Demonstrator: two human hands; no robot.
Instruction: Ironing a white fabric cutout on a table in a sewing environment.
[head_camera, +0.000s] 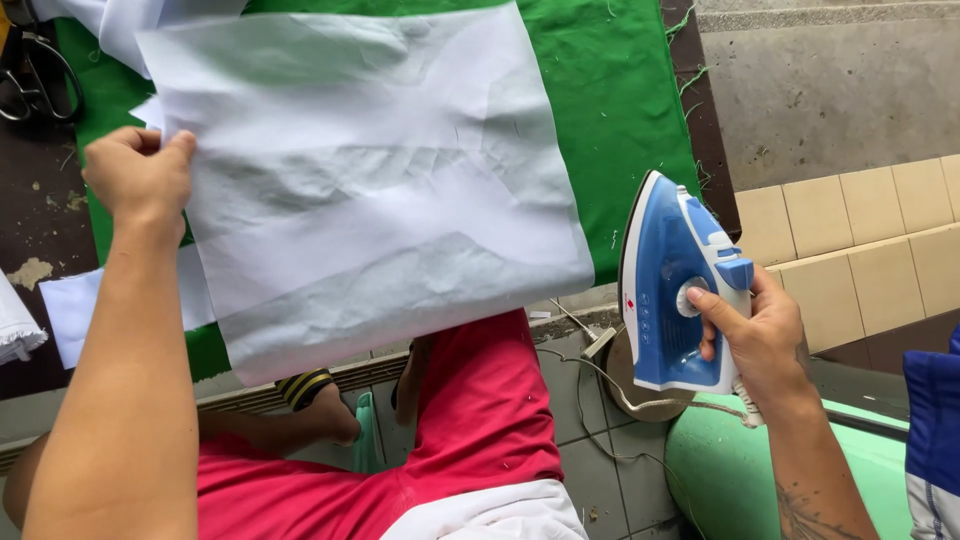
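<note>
My left hand pinches the left edge of a thin white fabric sheet and holds it lifted over a green cloth that covers the table. The sheet is creased and partly see-through, and its lower edge hangs past the table's front. My right hand grips the handle of a blue and white clothes iron, held upright in the air to the right of the table, with its soleplate turned away from the sheet. The iron's cord trails down toward the floor.
Black scissors lie at the table's far left. More white fabric pieces sit at the left edge. My red shorts and a sandalled foot show below. A green cylinder stands at lower right, beside tan wall tiles.
</note>
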